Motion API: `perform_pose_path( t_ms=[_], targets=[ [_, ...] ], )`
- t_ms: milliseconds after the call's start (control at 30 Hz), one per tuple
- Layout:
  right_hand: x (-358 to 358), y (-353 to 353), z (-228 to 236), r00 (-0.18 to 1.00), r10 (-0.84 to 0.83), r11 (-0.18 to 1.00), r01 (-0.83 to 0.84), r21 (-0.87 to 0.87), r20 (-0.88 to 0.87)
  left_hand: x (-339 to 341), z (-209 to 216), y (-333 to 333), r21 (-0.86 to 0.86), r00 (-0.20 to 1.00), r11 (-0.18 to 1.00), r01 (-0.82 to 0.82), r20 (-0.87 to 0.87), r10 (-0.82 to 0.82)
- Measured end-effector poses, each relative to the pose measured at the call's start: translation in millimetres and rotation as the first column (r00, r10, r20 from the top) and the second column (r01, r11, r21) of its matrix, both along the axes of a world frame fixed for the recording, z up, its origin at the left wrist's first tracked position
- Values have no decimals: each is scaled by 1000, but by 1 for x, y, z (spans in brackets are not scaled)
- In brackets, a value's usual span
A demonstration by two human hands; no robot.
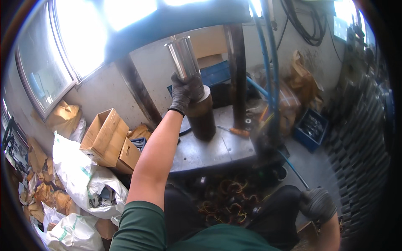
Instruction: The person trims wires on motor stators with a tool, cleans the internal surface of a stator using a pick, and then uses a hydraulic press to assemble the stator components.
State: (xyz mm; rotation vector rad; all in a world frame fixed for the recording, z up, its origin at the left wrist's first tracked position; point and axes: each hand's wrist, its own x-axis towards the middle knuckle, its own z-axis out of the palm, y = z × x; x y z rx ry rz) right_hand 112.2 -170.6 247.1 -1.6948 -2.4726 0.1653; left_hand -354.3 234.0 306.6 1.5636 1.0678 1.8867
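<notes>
Blue-green and thick, a crossbeam (pixel 180 23) spans the top of a heavy frame, with dark metal posts (pixel 238 75) dropping from it on either side. Below lies a steel bed (pixel 209 154), its grey surface worn and shiny. White sacks (pixel 72 163) slump on the left, next to an open cardboard box (pixel 106 136); across on the right, a blue bin (pixel 312 129) of small parts sits on the floor. On the bed, between the posts, stands a dark cylinder (pixel 202 121) with a pale ring (pixel 205 94) at its top. Just above it is a bright metal cylinder (pixel 183 57), slightly tilted, its lower end wrapped by the gloved left hand (pixel 186 91); whether the two cylinders touch is hidden. Low on the right, the gloved right hand (pixel 319 204) is closed around the near end of a slim blue-green rod (pixel 295 169). Smallest is an orange-handled tool (pixel 239 132), lying on the bed beside the right post.
</notes>
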Motion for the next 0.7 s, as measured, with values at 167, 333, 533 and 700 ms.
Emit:
perform_pose_path(
  t_ms=[167, 333, 533, 700],
  targets=[
    [-13, -12, -12, 985, -144, 984, 153, 89, -93, -11, 1, -2, -88, 992, 991, -102, -78, 95],
    [-21, -11, -12, 951, -268, 962, 274, 19, -155, -15, -3, 2, -96, 1000, 995, 2, 8, -1],
    [-23, -10, -15, 935, -304, 950, 313, 19, -182, -12, -7, 6, -44, 1000, 999, -14, 20, 15],
    [-24, -9, -16, 930, -307, 947, 319, 31, -203, -14, -8, 8, -65, 1000, 998, -2, 13, 3]
  ],
)
